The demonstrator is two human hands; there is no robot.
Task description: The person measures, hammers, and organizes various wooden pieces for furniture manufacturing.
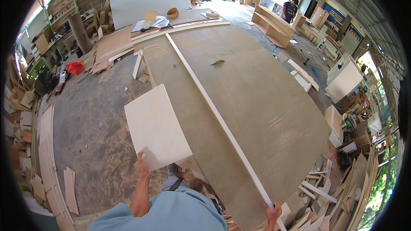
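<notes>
My left hand [142,165] grips the near left corner of a pale rectangular wood panel [156,128], its thumb on top. The panel is held out over the left edge of a large brown worktable [274,115]. At the table's near right, my right hand [273,212] is closed around the near end of a long white strip of wood [216,113]. That strip runs slantwise across the tabletop to the far side. The fingers beneath the panel are hidden.
A small dark scrap [218,62] lies on the tabletop. Papers [150,23] and a tape roll [212,13] sit at the far end. Wood offcuts [319,201] crowd the right. A red bag [75,67] is on the left floor. Another person [290,10] stands beside a wooden cabinet [272,28].
</notes>
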